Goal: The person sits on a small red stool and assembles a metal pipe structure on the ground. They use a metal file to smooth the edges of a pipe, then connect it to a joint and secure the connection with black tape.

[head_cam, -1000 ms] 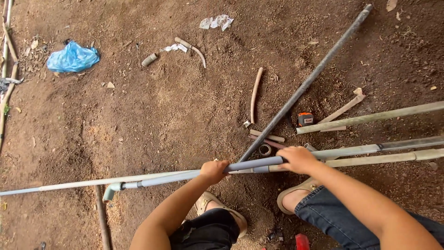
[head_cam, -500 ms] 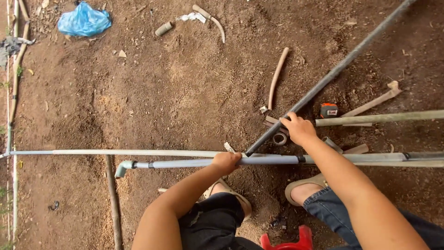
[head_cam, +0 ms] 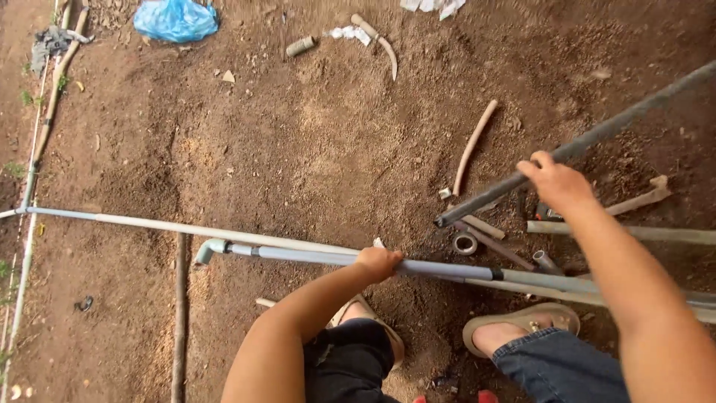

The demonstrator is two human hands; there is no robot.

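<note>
The ground is bare reddish-brown dirt (head_cam: 313, 149), lumpy and scuffed, under flat daylight with only soft shadows. A crumpled blue plastic bag (head_cam: 176, 18) lies at the far edge; to its right sit a short grey pipe stub (head_cam: 300, 46) and a curved pale stick (head_cam: 380, 43), and to its left a thin strip of green weeds (head_cam: 16, 170) runs along the dirt's border. Well right of the bag and nearer, a small pipe ring (head_cam: 465, 243) rests on the soil.
</note>
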